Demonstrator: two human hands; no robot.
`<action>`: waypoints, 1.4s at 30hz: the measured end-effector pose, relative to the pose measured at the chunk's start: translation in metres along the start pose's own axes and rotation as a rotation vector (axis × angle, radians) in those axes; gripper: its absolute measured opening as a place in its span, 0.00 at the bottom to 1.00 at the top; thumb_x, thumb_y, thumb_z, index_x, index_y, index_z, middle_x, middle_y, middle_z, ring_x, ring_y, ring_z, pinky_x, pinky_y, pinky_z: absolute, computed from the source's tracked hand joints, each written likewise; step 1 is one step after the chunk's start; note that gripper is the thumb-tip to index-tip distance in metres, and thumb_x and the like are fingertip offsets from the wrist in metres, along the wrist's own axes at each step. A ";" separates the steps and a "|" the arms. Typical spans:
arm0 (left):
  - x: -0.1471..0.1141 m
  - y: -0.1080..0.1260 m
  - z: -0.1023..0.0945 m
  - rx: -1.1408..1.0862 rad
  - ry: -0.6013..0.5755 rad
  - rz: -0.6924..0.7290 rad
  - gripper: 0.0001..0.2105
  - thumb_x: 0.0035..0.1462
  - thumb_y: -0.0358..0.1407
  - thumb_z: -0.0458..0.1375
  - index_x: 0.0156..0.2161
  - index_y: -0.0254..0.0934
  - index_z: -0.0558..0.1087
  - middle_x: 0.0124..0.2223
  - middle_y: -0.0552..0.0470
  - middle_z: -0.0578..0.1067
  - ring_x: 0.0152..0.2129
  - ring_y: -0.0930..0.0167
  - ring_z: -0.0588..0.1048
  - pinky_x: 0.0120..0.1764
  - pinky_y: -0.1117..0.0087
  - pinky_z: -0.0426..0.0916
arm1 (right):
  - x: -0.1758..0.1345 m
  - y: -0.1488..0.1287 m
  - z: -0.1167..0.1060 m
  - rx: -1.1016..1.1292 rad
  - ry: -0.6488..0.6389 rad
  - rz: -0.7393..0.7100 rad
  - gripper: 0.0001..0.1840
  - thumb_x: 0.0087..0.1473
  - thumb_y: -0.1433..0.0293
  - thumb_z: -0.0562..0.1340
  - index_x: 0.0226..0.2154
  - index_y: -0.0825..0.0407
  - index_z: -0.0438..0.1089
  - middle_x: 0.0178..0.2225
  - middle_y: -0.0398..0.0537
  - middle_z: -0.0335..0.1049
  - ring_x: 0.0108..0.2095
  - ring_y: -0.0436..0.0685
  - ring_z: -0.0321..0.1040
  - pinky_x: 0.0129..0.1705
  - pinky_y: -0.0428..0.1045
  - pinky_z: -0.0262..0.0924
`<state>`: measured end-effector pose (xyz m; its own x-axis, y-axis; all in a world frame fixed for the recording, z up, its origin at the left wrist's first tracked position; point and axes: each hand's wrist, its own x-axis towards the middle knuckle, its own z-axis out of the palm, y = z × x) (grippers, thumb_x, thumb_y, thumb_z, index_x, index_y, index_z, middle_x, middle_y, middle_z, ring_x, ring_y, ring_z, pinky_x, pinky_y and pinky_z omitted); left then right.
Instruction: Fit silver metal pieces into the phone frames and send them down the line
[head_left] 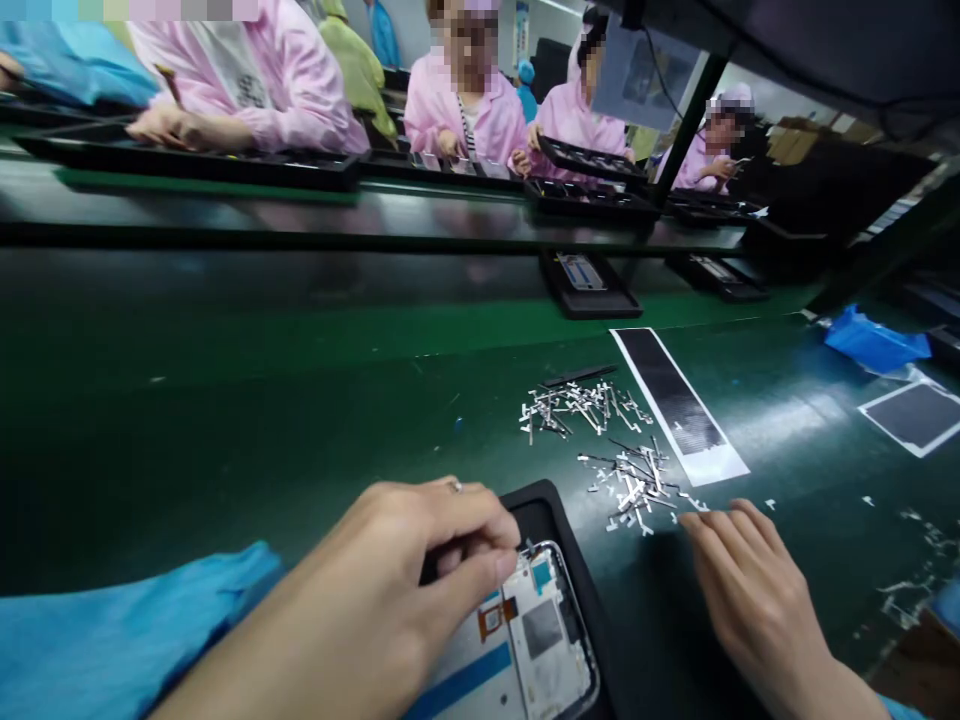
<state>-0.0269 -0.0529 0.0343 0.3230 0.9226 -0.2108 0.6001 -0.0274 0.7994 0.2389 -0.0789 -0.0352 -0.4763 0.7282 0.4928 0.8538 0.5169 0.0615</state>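
Note:
My left hand point(420, 570) is over the top end of a phone mid-frame point(544, 625), with thumb and curled fingers pinched together at its edge. What lies between those fingertips is hidden. The metal frame, with blue strips and an orange flex connector point(493, 620), lies in a black tray point(577, 570). To the right, my right hand point(757, 590) has its fingers bent and pressed together at the edge of a pile of small silver-and-black flex strips point(641, 485). Its thumb is hidden, and I cannot make out what the fingertips hold.
Behind that pile lie a second heap of strips point(585, 405) and black tweezers point(581, 376). A white-edged black sheet point(671, 395) is beside them. Farther back are black trays point(592, 290) and a raised ledge with co-workers in pink behind it. Blue plastic point(874, 340) sits right.

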 end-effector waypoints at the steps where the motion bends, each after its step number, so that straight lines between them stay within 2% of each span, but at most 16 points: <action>1: -0.003 -0.007 0.003 0.028 0.010 0.021 0.13 0.49 0.43 0.48 0.20 0.41 0.68 0.22 0.56 0.69 0.20 0.72 0.66 0.24 0.75 0.55 | 0.006 -0.008 -0.001 0.032 0.015 -0.039 0.14 0.51 0.81 0.47 0.37 0.58 0.62 0.29 0.50 0.63 0.30 0.55 0.59 0.43 0.57 0.54; 6: -0.006 -0.021 0.019 0.237 0.043 0.033 0.12 0.51 0.37 0.47 0.21 0.40 0.68 0.25 0.53 0.70 0.26 0.68 0.65 0.30 0.70 0.55 | 0.037 -0.042 -0.009 0.172 -0.013 -0.252 0.15 0.49 0.82 0.47 0.36 0.59 0.64 0.29 0.50 0.65 0.30 0.53 0.60 0.45 0.56 0.54; 11: -0.005 -0.018 0.025 0.312 0.141 0.096 0.12 0.51 0.36 0.47 0.22 0.39 0.69 0.27 0.51 0.70 0.28 0.66 0.65 0.31 0.68 0.56 | 0.052 -0.066 0.002 0.336 0.024 -0.286 0.17 0.51 0.81 0.43 0.32 0.61 0.66 0.29 0.54 0.65 0.30 0.55 0.59 0.44 0.56 0.53; 14: -0.004 -0.021 0.025 0.313 0.116 0.105 0.13 0.52 0.35 0.45 0.22 0.38 0.67 0.26 0.52 0.69 0.26 0.68 0.64 0.30 0.69 0.55 | 0.050 -0.073 0.011 0.369 0.065 -0.274 0.16 0.52 0.81 0.44 0.33 0.62 0.66 0.31 0.54 0.66 0.31 0.54 0.61 0.45 0.55 0.52; 18: -0.003 -0.024 0.026 0.332 0.105 0.166 0.13 0.53 0.35 0.44 0.22 0.38 0.65 0.24 0.53 0.67 0.24 0.69 0.63 0.31 0.68 0.53 | 0.045 -0.076 0.013 0.345 0.125 -0.247 0.15 0.51 0.82 0.46 0.31 0.60 0.66 0.29 0.51 0.69 0.30 0.52 0.62 0.44 0.52 0.53; 24: -0.005 -0.027 0.029 0.370 0.144 0.213 0.11 0.52 0.32 0.46 0.21 0.37 0.65 0.22 0.53 0.66 0.21 0.70 0.61 0.28 0.69 0.52 | 0.045 -0.075 0.010 0.252 0.174 -0.371 0.14 0.53 0.79 0.49 0.22 0.53 0.64 0.30 0.43 0.72 0.26 0.50 0.61 0.38 0.49 0.54; 26: -0.004 -0.028 0.032 0.386 0.189 0.258 0.11 0.53 0.32 0.46 0.21 0.37 0.64 0.22 0.54 0.65 0.21 0.71 0.61 0.27 0.69 0.52 | 0.045 -0.076 0.013 0.246 0.166 -0.361 0.15 0.53 0.79 0.49 0.22 0.52 0.65 0.30 0.42 0.72 0.26 0.50 0.61 0.37 0.49 0.54; 29: -0.003 -0.029 0.035 0.427 0.265 0.310 0.12 0.53 0.30 0.45 0.20 0.36 0.62 0.21 0.55 0.64 0.20 0.71 0.60 0.26 0.70 0.52 | 0.043 -0.079 0.019 0.247 0.228 -0.318 0.17 0.55 0.79 0.47 0.22 0.52 0.65 0.31 0.42 0.71 0.26 0.50 0.60 0.37 0.50 0.53; 32: -0.004 -0.027 0.035 0.476 0.284 0.364 0.13 0.53 0.27 0.43 0.20 0.35 0.62 0.20 0.54 0.64 0.19 0.71 0.61 0.25 0.70 0.53 | 0.041 -0.081 0.024 0.246 0.278 -0.340 0.18 0.56 0.79 0.47 0.23 0.53 0.66 0.32 0.44 0.71 0.26 0.52 0.59 0.37 0.51 0.52; 37: -0.003 -0.023 0.033 0.473 0.297 0.396 0.15 0.53 0.26 0.42 0.19 0.35 0.64 0.20 0.53 0.65 0.19 0.71 0.62 0.24 0.70 0.55 | 0.037 -0.081 0.026 0.232 0.241 -0.367 0.18 0.56 0.79 0.46 0.25 0.54 0.67 0.35 0.44 0.71 0.28 0.52 0.58 0.38 0.51 0.51; 42: -0.001 -0.022 0.032 0.421 0.330 0.401 0.15 0.52 0.25 0.42 0.19 0.35 0.65 0.20 0.53 0.66 0.19 0.72 0.63 0.23 0.70 0.56 | 0.037 -0.080 0.025 0.218 0.223 -0.381 0.19 0.57 0.81 0.45 0.25 0.53 0.66 0.34 0.44 0.71 0.29 0.51 0.58 0.39 0.51 0.50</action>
<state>-0.0173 -0.0660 -0.0014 0.3803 0.8769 0.2938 0.7359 -0.4794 0.4783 0.1480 -0.0822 -0.0439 -0.6691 0.3672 0.6461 0.5525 0.8273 0.1020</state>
